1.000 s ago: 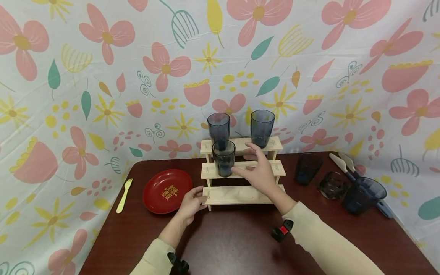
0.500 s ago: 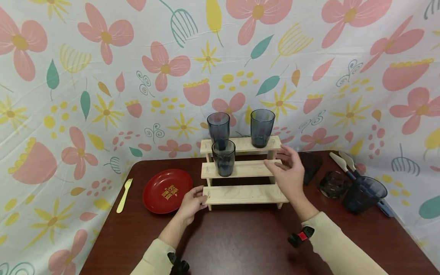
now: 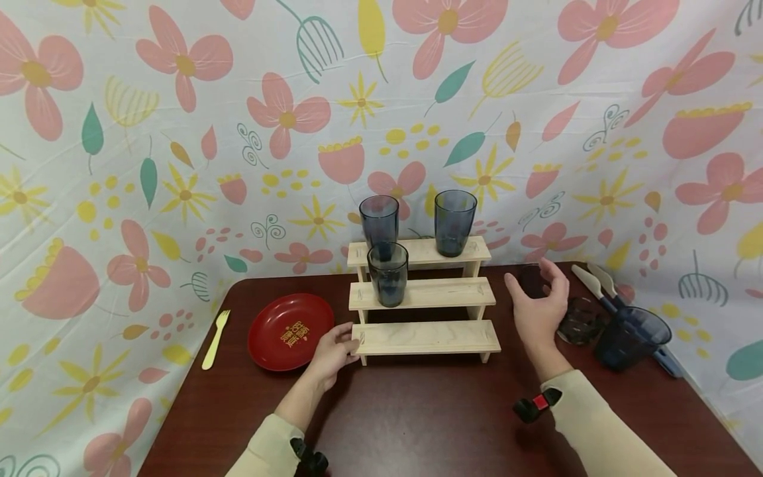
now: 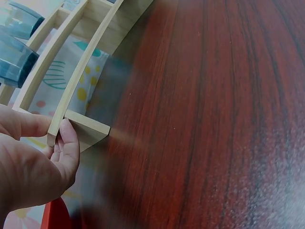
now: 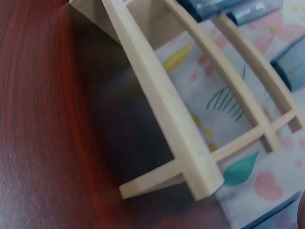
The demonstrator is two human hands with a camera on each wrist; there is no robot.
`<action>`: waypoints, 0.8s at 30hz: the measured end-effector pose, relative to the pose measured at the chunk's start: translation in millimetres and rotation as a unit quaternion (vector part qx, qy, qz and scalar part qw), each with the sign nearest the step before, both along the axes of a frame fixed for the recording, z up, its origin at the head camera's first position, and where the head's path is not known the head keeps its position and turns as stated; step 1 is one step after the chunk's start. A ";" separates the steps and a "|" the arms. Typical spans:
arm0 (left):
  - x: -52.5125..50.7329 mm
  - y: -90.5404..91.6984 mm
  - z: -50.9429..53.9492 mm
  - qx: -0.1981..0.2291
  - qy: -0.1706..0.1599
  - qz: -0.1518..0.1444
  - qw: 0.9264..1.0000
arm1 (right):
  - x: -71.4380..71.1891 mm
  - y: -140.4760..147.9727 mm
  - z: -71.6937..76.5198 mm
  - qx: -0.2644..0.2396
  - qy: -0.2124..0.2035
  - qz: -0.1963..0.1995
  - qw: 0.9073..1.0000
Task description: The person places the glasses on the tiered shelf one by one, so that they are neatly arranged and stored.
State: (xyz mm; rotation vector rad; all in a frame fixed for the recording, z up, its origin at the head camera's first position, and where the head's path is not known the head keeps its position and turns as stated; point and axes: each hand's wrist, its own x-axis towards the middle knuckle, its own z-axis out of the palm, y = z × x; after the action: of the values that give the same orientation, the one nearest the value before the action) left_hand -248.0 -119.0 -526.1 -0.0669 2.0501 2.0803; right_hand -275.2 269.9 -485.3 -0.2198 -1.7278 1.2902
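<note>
A three-tier wooden display rack stands on the table. My left hand pinches the left end of its lowest shelf; in the left wrist view, thumb and fingers of that hand lie on either side of the board. Two blue-tinted glasses, the left one and the right one, stand upright on the top shelf. A third glass is on the left of the middle shelf. My right hand is spread in front of a dark glass, which it partly hides; contact cannot be made out.
Right of my right hand are a low dark glass dish, a tilted blue glass and blue-handled cutlery. A red plate and a yellow fork lie left of the rack. Patterned cloth hangs behind the table.
My right hand has moved right, from beside the middle-shelf glass, past the rack's right end, to the dark glass. The left hand has stayed on the lowest shelf.
</note>
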 end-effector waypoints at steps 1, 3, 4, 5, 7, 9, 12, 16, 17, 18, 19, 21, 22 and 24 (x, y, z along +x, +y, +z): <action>0.1 0.1 0.1 0.000 -0.001 0.000 1.000 | -0.8 2.3 -2.6 -0.005 -0.004 -0.010 1.000; 0.1 0.1 -0.1 0.001 -0.002 0.001 1.000 | -1.7 5.6 -5.9 -0.016 -0.011 -0.025 0.999; 0.1 0.2 -0.2 0.001 -0.002 0.001 1.000 | -2.1 7.2 -7.6 -0.020 -0.015 -0.031 0.999; 0.1 0.2 -0.3 0.001 -0.003 0.001 1.000 | -2.5 8.6 -9.0 -0.023 -0.017 -0.035 0.999; 0.0 0.3 -0.1 0.001 -0.004 0.001 1.000 | -3.5 11.0 -11.8 -0.031 -0.026 -0.040 0.998; 0.2 0.3 0.3 0.000 -0.004 0.001 1.000 | -4.8 12.8 -14.4 -0.041 -0.038 -0.039 0.998; 0.7 0.4 1.3 -0.001 -0.003 0.001 1.000 | -7.2 15.1 -18.8 -0.053 -0.058 -0.033 0.996; 1.0 0.1 1.5 -0.003 -0.002 0.001 1.000 | -9.7 16.9 -24.0 -0.061 -0.089 -0.019 0.994; 0.9 0.1 1.4 -0.003 -0.002 0.001 1.000 | -10.1 16.9 -25.4 -0.063 -0.095 -0.017 0.993; 0.8 0.0 1.1 -0.003 -0.001 0.001 1.000 | -10.4 17.1 -26.9 -0.065 -0.103 -0.015 0.992; 0.7 0.0 1.0 -0.002 -0.001 0.001 1.000 | -10.8 16.9 -28.3 -0.070 -0.109 -0.012 0.992; 0.5 -0.1 0.8 -0.001 -0.002 0.001 1.000 | -11.3 16.3 -31.3 -0.076 -0.125 -0.010 0.989; 0.5 -0.1 0.6 -0.001 -0.001 0.001 1.000 | -11.8 16.2 -33.1 -0.076 -0.135 -0.012 0.988; 0.6 0.1 0.9 -0.001 -0.001 0.001 1.000 | -12.6 16.2 -37.0 -0.077 -0.152 -0.014 0.985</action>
State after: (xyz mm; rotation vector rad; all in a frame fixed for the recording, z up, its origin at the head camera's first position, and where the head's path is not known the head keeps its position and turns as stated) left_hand -247.4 -118.9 -525.3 -0.0731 2.0514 2.0791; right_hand -287.8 286.1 -522.3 -0.5541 -1.8703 1.4282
